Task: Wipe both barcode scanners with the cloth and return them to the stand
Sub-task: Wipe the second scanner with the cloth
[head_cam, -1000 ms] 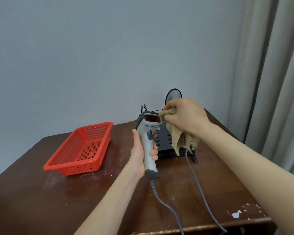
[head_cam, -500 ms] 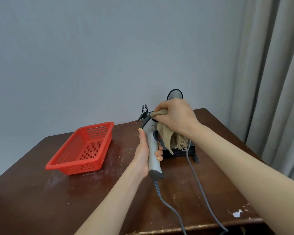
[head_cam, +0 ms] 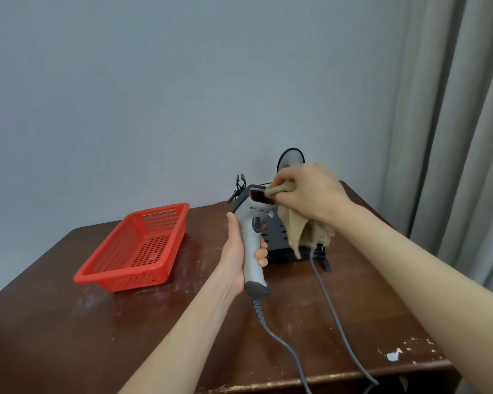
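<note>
My left hand grips the handle of a grey barcode scanner, held upright above the table with its dark red window facing me. My right hand holds a bunched beige cloth and presses a fold of it against the right side of the scanner's window. The rest of the cloth hangs down in front of the black stand. A second scanner is mostly hidden behind my right hand; only its dark rounded top shows. Two grey cables trail toward the table's front edge.
A red perforated plastic basket lies on the left of the brown wooden table. A grey wall stands close behind and a curtain hangs at the right. A small black clip pokes up behind the stand.
The scanner turned from side-on back round, so its red window faces me again. My right hand with the cloth shifted from the top of the head to the window's right edge.
</note>
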Demonstrator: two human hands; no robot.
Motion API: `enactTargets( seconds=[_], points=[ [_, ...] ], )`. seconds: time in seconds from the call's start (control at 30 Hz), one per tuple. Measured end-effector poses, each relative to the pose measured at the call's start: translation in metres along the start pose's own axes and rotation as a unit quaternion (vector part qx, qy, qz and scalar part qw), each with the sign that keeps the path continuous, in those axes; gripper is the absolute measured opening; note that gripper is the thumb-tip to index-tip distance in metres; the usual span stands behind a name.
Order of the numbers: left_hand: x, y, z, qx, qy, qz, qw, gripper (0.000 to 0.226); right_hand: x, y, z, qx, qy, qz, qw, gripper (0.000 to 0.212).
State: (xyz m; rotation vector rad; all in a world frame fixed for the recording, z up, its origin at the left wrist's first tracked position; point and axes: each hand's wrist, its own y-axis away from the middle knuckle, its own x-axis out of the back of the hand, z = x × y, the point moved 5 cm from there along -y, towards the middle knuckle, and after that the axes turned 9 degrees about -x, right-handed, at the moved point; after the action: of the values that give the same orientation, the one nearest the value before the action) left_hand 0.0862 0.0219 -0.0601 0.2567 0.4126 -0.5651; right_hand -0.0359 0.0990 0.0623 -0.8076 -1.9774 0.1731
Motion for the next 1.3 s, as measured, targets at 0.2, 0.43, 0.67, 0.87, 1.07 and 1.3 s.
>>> enactTargets(
  seconds=[0.2,0.43,0.67,0.87,1.07,1.3],
  points=[
    [0.000,0.001,0.003,-0.008,-0.014,0.013,1.000,0.077,-0.004,-0.002,0.006,-0.018,0.132,0.000,0.991,0.022],
    [-0.009,0.004,-0.001,-0.009,-0.022,-0.002,1.000,0.074,-0.012,0.004,-0.011,0.029,-0.010,0.021,0.999,0.018],
    [-0.006,0.006,0.000,-0.006,-0.032,0.022,0.999,0.075,-0.016,0.000,0.007,-0.019,0.103,0.028,0.994,0.023],
    [-0.002,0.006,0.004,-0.027,-0.052,0.023,0.998,0.073,-0.005,0.003,0.012,-0.056,0.006,0.029,0.998,0.019],
    [-0.007,0.009,0.002,-0.028,-0.045,0.021,0.998,0.071,-0.019,0.006,0.007,-0.032,-0.003,-0.003,0.999,0.019],
    [-0.004,0.008,0.000,-0.021,-0.058,0.017,0.998,0.071,-0.014,0.006,0.009,-0.046,-0.009,0.036,0.998,0.016]
  ],
)
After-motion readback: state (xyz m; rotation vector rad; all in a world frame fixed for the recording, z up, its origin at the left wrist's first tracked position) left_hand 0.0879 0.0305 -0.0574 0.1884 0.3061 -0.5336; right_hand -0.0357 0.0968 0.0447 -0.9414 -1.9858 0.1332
